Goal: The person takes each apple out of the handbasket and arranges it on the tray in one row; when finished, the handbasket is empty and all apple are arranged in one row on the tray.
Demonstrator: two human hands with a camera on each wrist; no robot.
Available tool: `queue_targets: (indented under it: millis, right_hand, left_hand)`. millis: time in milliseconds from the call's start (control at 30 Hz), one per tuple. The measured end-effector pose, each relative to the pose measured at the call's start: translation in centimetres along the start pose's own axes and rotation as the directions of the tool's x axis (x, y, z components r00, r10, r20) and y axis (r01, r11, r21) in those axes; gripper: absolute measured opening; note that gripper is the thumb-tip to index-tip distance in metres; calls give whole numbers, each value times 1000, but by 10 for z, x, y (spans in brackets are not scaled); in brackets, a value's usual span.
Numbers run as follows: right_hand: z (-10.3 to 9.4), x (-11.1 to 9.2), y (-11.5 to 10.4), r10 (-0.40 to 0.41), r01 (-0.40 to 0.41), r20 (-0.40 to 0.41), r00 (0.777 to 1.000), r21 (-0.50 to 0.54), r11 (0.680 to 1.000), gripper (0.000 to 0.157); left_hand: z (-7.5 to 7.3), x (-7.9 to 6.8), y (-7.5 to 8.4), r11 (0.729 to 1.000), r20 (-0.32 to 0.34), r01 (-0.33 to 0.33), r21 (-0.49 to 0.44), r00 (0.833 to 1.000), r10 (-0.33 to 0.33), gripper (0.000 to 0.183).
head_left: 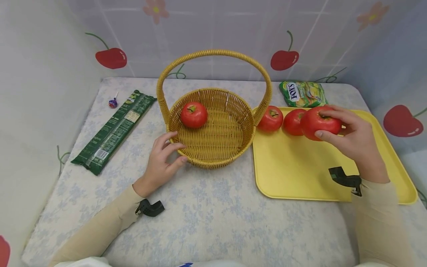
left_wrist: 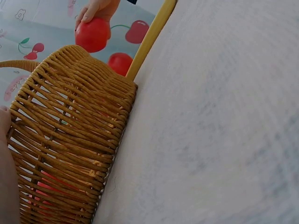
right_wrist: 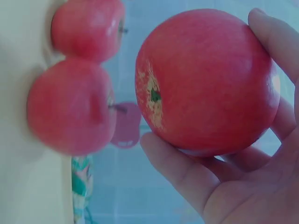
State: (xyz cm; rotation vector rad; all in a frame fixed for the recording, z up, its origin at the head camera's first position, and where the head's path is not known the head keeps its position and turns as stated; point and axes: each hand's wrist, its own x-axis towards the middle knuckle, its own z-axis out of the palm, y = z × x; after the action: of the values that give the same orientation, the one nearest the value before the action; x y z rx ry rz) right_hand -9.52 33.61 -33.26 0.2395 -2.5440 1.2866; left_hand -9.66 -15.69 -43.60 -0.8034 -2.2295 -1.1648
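A red apple (head_left: pixel 318 125) is gripped by my right hand (head_left: pixel 355 137), raised above the yellow tray (head_left: pixel 300 174). The right wrist view shows thumb and fingers around this apple (right_wrist: pixel 210 84). Two more apples, one at the tray's left corner (head_left: pixel 271 119) and one beside it (head_left: pixel 293 122), sit close together. My left hand (head_left: pixel 163 163) is at the near left rim of the wicker basket (head_left: pixel 213 163), fingers spread and loosely bent. One apple (head_left: pixel 194 115) lies inside the basket on its left side. In the left wrist view the basket's woven side (left_wrist: pixel 70 126) fills much of the picture.
Left of the basket lies a long green packet (head_left: pixel 115 131), with a wrapped lollipop (head_left: pixel 113 102) near its far end. A green Fox's candy bag (head_left: pixel 303 94) is behind the tray. The basket's tall handle (head_left: pixel 213 53) arches over it. A printed curtain backs the table.
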Motion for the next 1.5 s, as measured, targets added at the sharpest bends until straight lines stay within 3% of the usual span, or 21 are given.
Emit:
queue_targets:
  millis: [233,600,767,967,1267,1500]
  right_hand:
    - [-8,7,22,159,-162,-106,981,-13,987,49]
    - [-9,15,62,291,-301,-237,927,-7,954,47]
    - [-7,14,77,369,-387,-226,902,-43,921,48]
    - [-2,14,87,412,-434,-212,886,-69,898,51]
    - [1,12,94,433,-454,-179,883,-98,886,54]
    - [2,11,96,440,-453,-165,883,-50,890,41]
  left_hand:
    - [1,0,-1,1000,-5,-9,-1,1000,9,62]
    - [0,0,-2,1000,-10,-14,11,1000,14,62]
    - [1,0,-3,1000,-16,-21,13,1000,22,61]
    - [2,0,-3,999,-28,-34,19,999,34,61]
    - [2,0,-3,999,-23,-31,7,999,31,61]
    - [1,0,-2,1000,-23,-25,9,999,25,62]
